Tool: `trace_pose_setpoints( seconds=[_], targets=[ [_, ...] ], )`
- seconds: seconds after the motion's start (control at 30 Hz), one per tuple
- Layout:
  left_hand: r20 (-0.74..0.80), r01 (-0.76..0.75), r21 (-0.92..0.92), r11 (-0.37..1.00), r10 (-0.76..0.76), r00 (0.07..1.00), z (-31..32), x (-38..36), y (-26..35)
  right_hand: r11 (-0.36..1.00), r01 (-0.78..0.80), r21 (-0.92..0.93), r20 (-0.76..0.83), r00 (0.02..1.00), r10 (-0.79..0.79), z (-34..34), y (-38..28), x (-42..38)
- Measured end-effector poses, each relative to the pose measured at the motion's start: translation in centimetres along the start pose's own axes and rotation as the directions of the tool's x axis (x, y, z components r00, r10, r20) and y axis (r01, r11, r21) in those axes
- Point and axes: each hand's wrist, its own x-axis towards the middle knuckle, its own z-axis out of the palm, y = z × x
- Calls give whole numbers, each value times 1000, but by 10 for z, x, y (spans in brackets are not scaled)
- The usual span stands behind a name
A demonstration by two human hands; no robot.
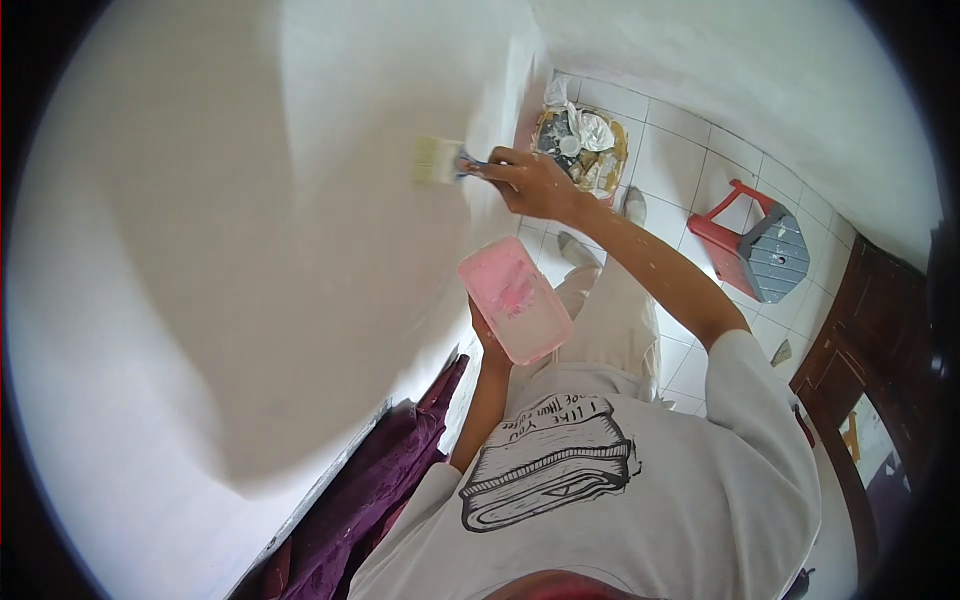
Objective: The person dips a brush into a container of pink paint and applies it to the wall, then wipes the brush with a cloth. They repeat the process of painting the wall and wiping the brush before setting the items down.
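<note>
A wide paintbrush (440,160) with pale bristles and a blue handle is pinched in my right hand (530,182), its bristles at the white wall (340,120); whether they touch it I cannot tell. Lower down, my left hand (487,328) supports a pink rectangular tub (515,300) from beneath, its fingers mostly hidden. Whitish paint lies in the tub, with a bright pink patch showing in the middle.
On the tiled floor (665,165) stands a paint-stained container (545,135) with a cup and plastic in it. A red and grey stool (775,255) is at the right. Purple cloth (370,500) hangs by the wall's lower edge. A dark wooden door (860,330) is far right.
</note>
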Motion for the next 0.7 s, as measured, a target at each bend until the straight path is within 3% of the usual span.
trace_pose_setpoints(
  seconds=[0.13, 0.23, 0.37, 0.43, 0.47, 0.53, 0.6, 0.67, 0.7],
  targets=[
    [-5, -1, 31, 1000, 1, 1000, -1, -2, 9, 874, -193, -446, 282, 896, 342, 42, 95, -34],
    [-14, -10, 26, 1000, 11, 1000, 3, 0, 5, 830, -199, -521, 378, 818, 433, 48, 113, -33],
    [-31, -37, 111, 993, 40, 999, 4, -6, 3, 884, -179, -432, 343, 874, 344, 3, 16, 9],
    [-19, -36, 125, 991, 38, 999, 3, -1, 0, 983, -33, -179, 115, 992, 55, -27, -17, 17],
    [-39, -15, 81, 997, 18, 999, 1, 1, -1, 982, -35, -185, 114, 992, 57, -38, -32, 21],
    [-63, 5, 41, 999, -2, 998, 2, 5, -3, 992, 107, -73, -21, 994, -109, -49, -49, 28],
    [-58, -10, 56, 998, 13, 998, 5, 5, -4, 988, 121, -93, -7, 992, -123, -31, -22, 26],
    [-102, 20, 88, 996, -11, 995, 10, 6, -5, 974, -60, -219, 165, 981, 98, 3, 37, 10],
    [-142, 49, 112, 993, -33, 989, 11, 6, -4, 972, -131, -196, 172, 971, 165, 14, 67, -3]
  ],
)
